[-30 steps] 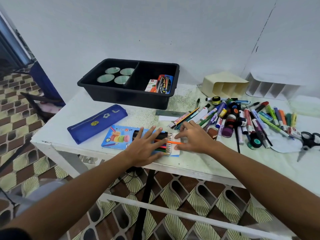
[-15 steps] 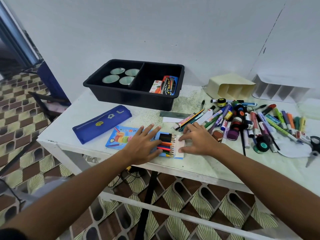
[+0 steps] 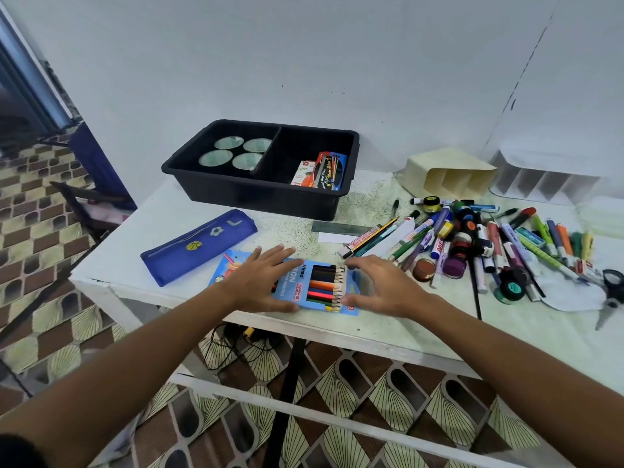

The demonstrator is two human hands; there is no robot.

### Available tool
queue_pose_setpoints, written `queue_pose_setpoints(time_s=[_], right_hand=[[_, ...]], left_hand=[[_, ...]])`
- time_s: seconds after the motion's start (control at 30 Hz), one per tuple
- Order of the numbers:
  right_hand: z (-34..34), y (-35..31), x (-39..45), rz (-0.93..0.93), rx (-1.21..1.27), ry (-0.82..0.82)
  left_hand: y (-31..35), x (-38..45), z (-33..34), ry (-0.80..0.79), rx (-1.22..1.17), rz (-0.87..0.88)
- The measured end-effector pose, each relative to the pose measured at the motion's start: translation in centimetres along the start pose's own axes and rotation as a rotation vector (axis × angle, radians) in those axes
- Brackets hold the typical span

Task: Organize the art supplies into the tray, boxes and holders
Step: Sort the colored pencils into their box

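A blue box of coloured pencils (image 3: 324, 288) lies flat near the table's front edge, its window showing several pencils. My left hand (image 3: 260, 282) rests flat on the box's left half with fingers spread. My right hand (image 3: 381, 287) sits at the box's right end, fingers loosely arched over the pencil tips, thumb by the lower corner. A black two-part tray (image 3: 216, 187) stands at the back, holding round lidded jars on the left and two small boxes on the right. A heap of markers, pens and paint pots (image 3: 472, 241) lies to the right.
A blue pencil pouch (image 3: 199, 244) lies left of the box. A cream holder (image 3: 449, 173) and a white divided holder (image 3: 543, 184) lie on their sides at the back right. Scissors (image 3: 611, 292) sit at the far right. A grey ruler (image 3: 337, 228) lies before the tray.
An orange pencil that my right hand was pushing in now lies inside the box with the others. My right hand has lifted its fingers off the box end.
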State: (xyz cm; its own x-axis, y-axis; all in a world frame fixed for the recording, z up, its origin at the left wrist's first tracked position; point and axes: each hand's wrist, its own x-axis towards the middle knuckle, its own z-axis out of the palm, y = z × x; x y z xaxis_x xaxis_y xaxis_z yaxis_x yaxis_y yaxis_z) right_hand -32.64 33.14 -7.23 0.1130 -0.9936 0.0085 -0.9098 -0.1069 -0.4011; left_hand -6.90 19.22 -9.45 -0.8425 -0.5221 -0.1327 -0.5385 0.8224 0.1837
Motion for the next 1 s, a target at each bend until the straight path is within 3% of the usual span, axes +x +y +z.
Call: queue_pose_setpoints(time_s=[0.2,0.73,1.0], right_hand=[[2.4,-1.0,0.6,-0.078,-0.066,0.022],[4.6,-0.1,1.1,-0.14,-0.159,0.026],[5.1,-2.1,3.0,-0.089,-0.044,0.002]], left_hand=[[-0.7,-0.1,1.0,-0.026,0.051,0.008],[-1.0,-0.1,2.9,0.149,0.043,0.067],[-0.9,-0.3,3.0,0.191,0.053,0.075]])
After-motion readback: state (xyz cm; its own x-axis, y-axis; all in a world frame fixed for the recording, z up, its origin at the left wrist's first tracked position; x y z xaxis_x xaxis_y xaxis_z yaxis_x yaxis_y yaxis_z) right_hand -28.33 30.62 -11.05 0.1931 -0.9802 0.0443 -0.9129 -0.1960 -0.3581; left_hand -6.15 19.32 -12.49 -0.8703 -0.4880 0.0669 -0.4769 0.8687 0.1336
